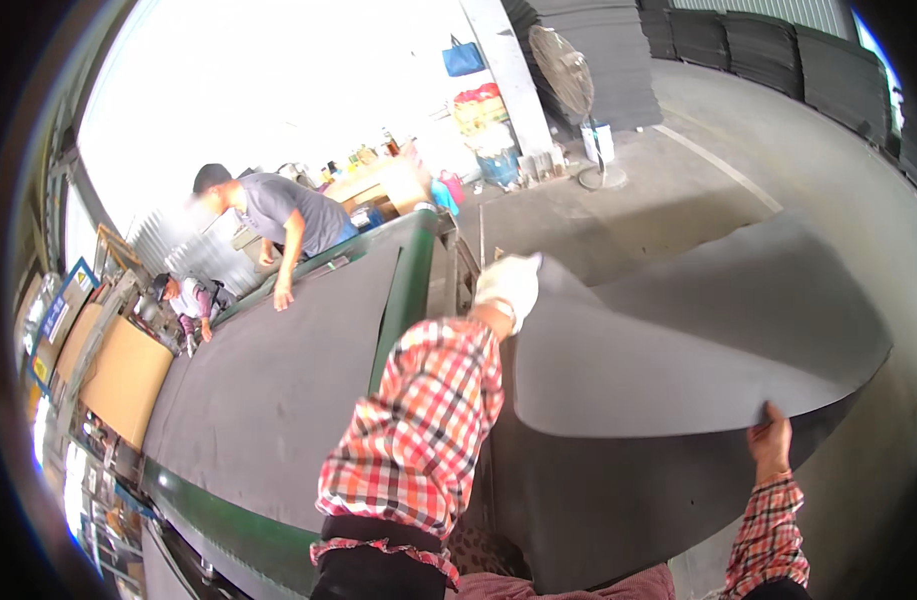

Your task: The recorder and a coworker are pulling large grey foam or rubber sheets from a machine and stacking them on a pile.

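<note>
My left hand (508, 288), in a white glove, is closed on the far left corner of a large, thin grey sheet (638, 370). The sheet is lifted and curls, its surface bowed between my hands. At its near edge my right hand (771, 442), bare, pinches the rim with the thumb on top; the fingers below are partly hidden. Beneath it lies another dark sheet (608, 505), reaching toward my lap; how many layers are there I cannot tell. Both my forearms wear red checked sleeves.
To the left, a green conveyor belt (403, 300) carries a wide dark sheet (278, 400). A person in a grey shirt (290, 215) leans over its far side, with a second person (193, 300) farther left. A standing fan (568, 75) and stacked dark sheets (608, 60) are at the back.
</note>
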`<state>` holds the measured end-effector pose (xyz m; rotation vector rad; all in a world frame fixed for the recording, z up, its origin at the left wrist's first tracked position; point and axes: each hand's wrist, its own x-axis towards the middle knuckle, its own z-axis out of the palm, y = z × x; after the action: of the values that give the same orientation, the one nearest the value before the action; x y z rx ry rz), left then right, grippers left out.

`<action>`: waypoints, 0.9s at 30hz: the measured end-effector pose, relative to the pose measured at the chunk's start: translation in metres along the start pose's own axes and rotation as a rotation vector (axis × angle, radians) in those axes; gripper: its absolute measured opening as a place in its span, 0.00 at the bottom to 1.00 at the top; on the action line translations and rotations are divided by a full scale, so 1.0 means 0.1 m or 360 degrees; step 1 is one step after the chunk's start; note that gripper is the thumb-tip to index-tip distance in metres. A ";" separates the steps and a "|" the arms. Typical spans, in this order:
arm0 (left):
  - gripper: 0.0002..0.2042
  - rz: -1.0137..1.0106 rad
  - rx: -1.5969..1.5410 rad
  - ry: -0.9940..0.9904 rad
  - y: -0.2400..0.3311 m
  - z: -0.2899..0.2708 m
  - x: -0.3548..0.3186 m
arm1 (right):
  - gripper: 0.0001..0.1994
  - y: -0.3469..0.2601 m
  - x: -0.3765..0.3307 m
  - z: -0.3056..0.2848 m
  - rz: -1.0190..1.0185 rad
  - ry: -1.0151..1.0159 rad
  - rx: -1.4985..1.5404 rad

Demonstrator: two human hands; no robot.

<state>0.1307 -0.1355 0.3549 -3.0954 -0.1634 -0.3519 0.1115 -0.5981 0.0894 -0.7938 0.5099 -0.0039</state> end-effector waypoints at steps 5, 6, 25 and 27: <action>0.18 0.0432 0.0589 0.0563 -0.84 -1.74 -0.09 | 0.07 -0.26 -1.36 1.09 -0.0151 -0.0345 0.0078; 0.20 0.0595 0.0605 0.0974 -1.12 -2.12 -0.31 | 0.07 -0.16 -1.61 1.15 -0.0093 -0.0446 -0.0005; 0.31 -0.1001 0.0372 0.1159 -3.32 -0.51 -5.70 | 0.20 2.99 -3.29 2.03 0.0923 -0.1026 -0.0574; 0.34 -0.0905 0.0268 0.0865 -2.80 0.01 -5.74 | 0.20 3.46 -3.34 2.09 0.1045 -0.1155 -0.0740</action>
<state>-0.4547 0.0844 0.2278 -2.6044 -0.9877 -1.0958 -0.1547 -0.1469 0.1218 -0.9755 0.0492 1.0066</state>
